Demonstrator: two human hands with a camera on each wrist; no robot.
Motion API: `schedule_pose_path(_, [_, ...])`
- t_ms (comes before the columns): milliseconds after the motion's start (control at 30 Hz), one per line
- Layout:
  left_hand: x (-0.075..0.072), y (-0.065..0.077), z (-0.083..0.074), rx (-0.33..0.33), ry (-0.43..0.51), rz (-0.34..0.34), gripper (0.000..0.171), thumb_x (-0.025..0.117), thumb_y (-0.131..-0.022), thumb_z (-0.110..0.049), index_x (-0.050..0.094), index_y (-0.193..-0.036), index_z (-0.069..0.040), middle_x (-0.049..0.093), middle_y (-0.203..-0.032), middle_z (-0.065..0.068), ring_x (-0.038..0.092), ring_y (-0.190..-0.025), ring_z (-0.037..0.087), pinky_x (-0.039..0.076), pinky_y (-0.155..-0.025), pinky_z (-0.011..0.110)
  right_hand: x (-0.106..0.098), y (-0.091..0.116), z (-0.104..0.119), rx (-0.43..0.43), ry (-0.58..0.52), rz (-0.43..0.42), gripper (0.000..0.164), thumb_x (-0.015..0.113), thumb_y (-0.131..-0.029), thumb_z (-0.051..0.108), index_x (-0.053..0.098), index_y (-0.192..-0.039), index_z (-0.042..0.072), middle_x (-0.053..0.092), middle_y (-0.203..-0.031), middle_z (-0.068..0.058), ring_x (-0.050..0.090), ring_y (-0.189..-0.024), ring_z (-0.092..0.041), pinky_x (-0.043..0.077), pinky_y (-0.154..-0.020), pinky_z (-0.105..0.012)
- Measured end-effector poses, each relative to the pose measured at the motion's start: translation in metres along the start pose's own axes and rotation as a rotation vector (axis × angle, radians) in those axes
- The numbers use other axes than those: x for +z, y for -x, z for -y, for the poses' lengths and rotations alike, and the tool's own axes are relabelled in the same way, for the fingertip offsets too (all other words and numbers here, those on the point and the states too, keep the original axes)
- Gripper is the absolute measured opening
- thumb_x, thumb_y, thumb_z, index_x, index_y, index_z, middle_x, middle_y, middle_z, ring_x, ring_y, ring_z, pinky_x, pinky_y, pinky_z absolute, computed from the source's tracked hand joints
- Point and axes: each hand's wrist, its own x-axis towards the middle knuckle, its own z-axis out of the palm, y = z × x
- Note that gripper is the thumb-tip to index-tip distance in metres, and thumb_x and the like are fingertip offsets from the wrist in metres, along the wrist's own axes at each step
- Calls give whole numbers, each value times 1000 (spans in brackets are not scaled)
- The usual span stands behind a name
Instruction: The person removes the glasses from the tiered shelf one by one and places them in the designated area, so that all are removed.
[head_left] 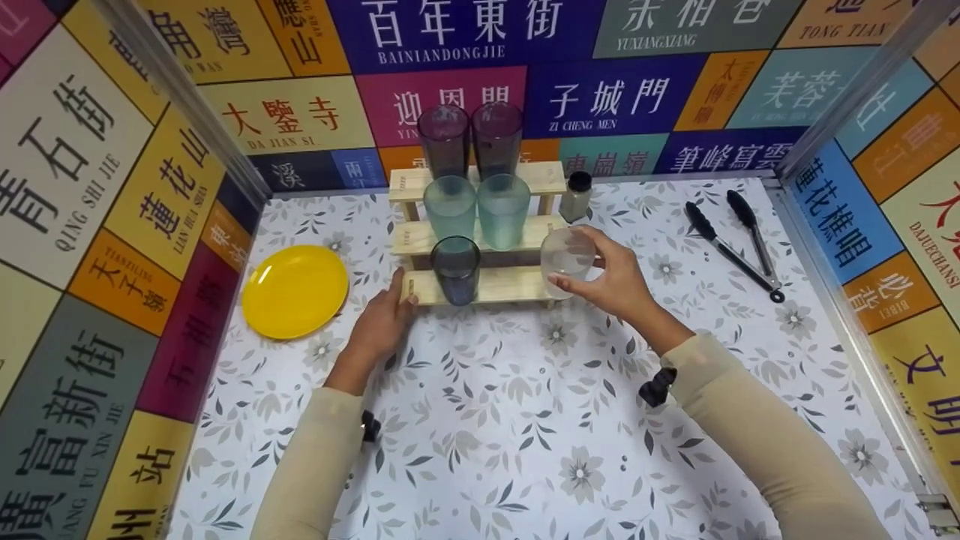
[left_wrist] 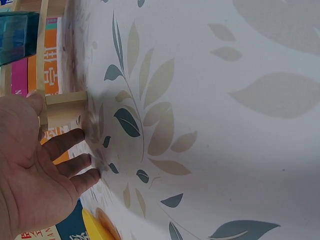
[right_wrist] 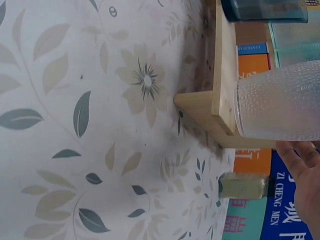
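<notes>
My right hand (head_left: 619,277) grips a clear frosted tumbler (head_left: 568,262), thumb in front and fingers behind. It is at the right end of a three-step wooden rack (head_left: 517,285); in the right wrist view the tumbler's pebbled base (right_wrist: 270,105) overlaps the lowest step's end. At the rack's left end, my left hand (head_left: 382,322) holds the lowest step's corner between thumb and index finger, its other fingers loosely extended in the left wrist view. A dark grey-blue glass (head_left: 456,271) stands on the lowest step, two pale green glasses (head_left: 450,210) on the middle, two purple glasses (head_left: 444,142) on top.
A yellow plate (head_left: 295,292) lies left of the rack. Behind its right end stands a small black-capped jar (head_left: 577,196). Black-tipped tongs (head_left: 739,251) lie spread at the right. Printed panels (head_left: 442,97) wall in the flower-patterned tabletop (head_left: 480,420) at the back and sides.
</notes>
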Motion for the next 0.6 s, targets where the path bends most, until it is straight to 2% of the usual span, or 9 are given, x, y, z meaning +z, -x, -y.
schedule_pose_path(133, [2,0,2,-7,0,3,74,39,-120,-50,10,-180,-19,57,-158,32,57,-147,47,43,-124,63,-6,0,-8,9,13,-14,83,100,-84,34,62,-156,17,74,-141,-10,71,-129,-31,60,-105,-56])
schedule_pose_path(300, [3,-1,4,10,3,-12,74,40,-120,-49,13,-180,-16,56,-159,33,55,-149,49,42,-124,64,-15,0,-18,23,31,-39,82,100,-83,33,63,-155,16,75,-139,-12,71,-129,-33,60,-104,-58])
schedule_pose_path(600, [2,-3,2,0,5,-11,74,40,-120,-49,12,-180,-16,56,-158,33,55,-149,48,42,-125,63,-30,0,-32,76,28,-56,84,98,-86,38,60,-157,16,75,-141,-13,70,-131,-33,59,-108,-56])
